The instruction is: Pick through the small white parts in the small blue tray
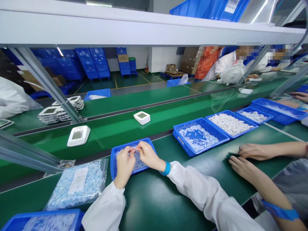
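Note:
My left hand [125, 163] and my right hand [147, 154] meet over a small blue tray [113, 165] on the green table. The fingertips of each are pinched together, almost touching the other's. Whatever sits between them is too small to make out. Inside the tray lie small translucent pieces [139, 163], partly hidden by my hands. A blue band circles my right wrist. To the left of the tray rests a clear bag [95, 183] full of small pale-blue pieces, with a white label on it.
White devices with grey screens [78, 135] [141, 117] sit on the green conveyor [113, 123]. Blue trays of small white parts [197, 138] line the right. A co-worker's hands [250, 160] work at right. A metal post [48, 83] and white shelf [144, 29] stand ahead.

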A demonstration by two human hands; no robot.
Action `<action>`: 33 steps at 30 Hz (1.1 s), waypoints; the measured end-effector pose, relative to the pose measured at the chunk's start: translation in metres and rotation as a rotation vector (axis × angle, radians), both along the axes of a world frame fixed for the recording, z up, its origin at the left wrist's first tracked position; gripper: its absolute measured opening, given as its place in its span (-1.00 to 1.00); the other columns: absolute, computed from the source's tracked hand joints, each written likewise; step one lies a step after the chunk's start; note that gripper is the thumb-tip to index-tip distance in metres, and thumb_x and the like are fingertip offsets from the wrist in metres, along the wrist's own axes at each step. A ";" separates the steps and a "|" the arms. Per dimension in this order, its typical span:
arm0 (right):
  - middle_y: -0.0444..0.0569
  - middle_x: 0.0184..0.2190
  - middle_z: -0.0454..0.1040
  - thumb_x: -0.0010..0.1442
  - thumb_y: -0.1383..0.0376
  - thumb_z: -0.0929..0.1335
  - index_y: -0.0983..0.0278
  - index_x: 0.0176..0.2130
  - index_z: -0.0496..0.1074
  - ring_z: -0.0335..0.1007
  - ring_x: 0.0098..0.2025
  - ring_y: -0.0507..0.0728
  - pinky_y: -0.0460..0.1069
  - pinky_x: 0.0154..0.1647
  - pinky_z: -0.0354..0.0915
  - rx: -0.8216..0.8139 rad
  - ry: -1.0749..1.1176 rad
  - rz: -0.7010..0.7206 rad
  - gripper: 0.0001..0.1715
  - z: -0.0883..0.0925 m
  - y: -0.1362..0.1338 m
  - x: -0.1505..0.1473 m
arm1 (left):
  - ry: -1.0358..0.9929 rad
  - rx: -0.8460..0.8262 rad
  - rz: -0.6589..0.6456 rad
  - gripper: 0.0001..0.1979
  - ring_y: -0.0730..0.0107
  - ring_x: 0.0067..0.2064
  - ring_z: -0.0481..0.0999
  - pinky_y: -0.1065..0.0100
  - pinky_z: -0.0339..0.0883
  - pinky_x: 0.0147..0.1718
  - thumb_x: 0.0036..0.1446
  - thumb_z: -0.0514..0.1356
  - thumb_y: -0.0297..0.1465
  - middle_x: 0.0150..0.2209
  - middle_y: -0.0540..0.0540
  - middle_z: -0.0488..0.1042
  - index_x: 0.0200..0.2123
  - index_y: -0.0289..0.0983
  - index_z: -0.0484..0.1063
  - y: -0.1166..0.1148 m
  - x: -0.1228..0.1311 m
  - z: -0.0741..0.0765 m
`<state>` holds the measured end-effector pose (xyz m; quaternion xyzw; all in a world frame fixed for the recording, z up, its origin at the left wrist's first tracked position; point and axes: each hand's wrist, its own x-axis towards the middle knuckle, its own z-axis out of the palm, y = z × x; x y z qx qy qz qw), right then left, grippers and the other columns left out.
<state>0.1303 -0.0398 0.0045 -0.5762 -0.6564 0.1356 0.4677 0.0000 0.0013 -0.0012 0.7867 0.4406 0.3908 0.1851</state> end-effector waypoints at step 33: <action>-0.21 -0.60 0.37 -0.14 0.32 0.48 0.32 -0.52 0.33 0.25 -0.52 -0.04 -0.10 -0.40 0.15 -0.479 0.909 0.395 -0.74 -0.007 0.017 0.013 | -0.055 0.214 -0.035 -0.79 0.30 -0.33 0.45 0.25 0.26 -0.24 0.12 0.07 -0.45 -0.44 -0.05 0.53 -0.46 -0.21 0.48 -0.006 -0.002 0.000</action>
